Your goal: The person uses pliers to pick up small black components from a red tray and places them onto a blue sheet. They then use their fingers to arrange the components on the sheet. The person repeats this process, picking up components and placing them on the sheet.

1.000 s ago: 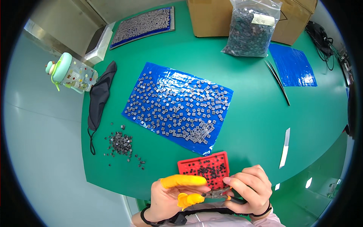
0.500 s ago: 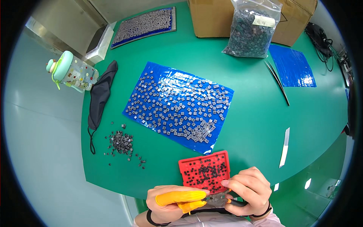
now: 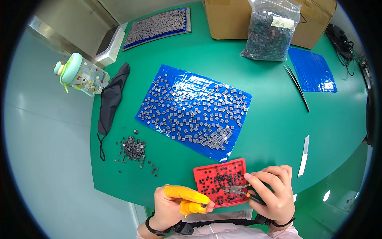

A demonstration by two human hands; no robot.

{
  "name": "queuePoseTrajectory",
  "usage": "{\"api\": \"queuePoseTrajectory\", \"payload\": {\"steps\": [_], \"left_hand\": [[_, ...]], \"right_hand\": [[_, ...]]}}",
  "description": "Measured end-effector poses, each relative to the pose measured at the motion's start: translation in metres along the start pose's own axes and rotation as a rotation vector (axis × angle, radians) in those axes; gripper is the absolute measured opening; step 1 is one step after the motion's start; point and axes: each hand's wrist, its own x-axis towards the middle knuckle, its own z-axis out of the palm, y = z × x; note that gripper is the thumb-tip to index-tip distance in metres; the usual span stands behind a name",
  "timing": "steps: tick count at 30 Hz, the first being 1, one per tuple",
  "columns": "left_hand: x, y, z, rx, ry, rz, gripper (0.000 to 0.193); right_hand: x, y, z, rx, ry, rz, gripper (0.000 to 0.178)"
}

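My left hand (image 3: 175, 205), with yellow finger covers on its thumb and a finger, pinches a small dark cube-like part (image 3: 204, 205) just below the red tray. My right hand (image 3: 274, 193) is closed around small pliers (image 3: 237, 189) with black and orange handles. Their metal jaws are over the shallow red tray (image 3: 201, 173), which holds many tiny black pieces (image 3: 223, 178). I cannot tell whether the jaws touch any piece.
A blue film sheet (image 3: 159, 133) with many small grey squares lies mid-table. Dark parts (image 3: 134, 148) are heaped at left near a black fabric strap (image 3: 109, 105) and a bottle (image 3: 85, 75). Tweezers (image 3: 297, 88), a filled clear bag (image 3: 268, 38) and a blade (image 3: 304, 155) lie rightward.
My right hand has drawn the pliers away from my left fingertips, up and over the red tray. My left hand has shifted slightly left, and a dark part now shows in its pinch.
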Motion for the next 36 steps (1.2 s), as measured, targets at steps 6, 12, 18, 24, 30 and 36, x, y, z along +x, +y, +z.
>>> {"api": "queuePoseTrajectory", "payload": {"steps": [6,12,18,24,30,36], "left_hand": [[0.0,0.014,-0.009,0.356,-0.081,0.051,0.018],[0.003,0.014,-0.004,0.419,-0.1,0.042,0.019],[0.01,0.013,0.005,1.033,-0.24,0.301,0.023],[0.01,0.013,0.005,1.256,-0.135,0.477,0.028],[0.02,0.046,0.01,1.525,-0.033,0.541,0.03],[0.026,0.044,0.022,1.251,-0.369,0.503,0.027]], "right_hand": [[-0.002,0.004,0.0,-0.029,0.009,0.01,0.056],[-0.004,0.007,-0.001,-0.028,0.005,0.001,0.059],[-0.003,0.006,0.0,-0.002,-0.01,-0.027,0.061],[-0.005,0.009,0.004,0.007,0.034,0.004,0.059],[-0.006,0.014,0.007,0.017,0.049,0.015,0.058],[-0.007,0.016,0.009,0.123,-0.003,0.003,0.06]]}}
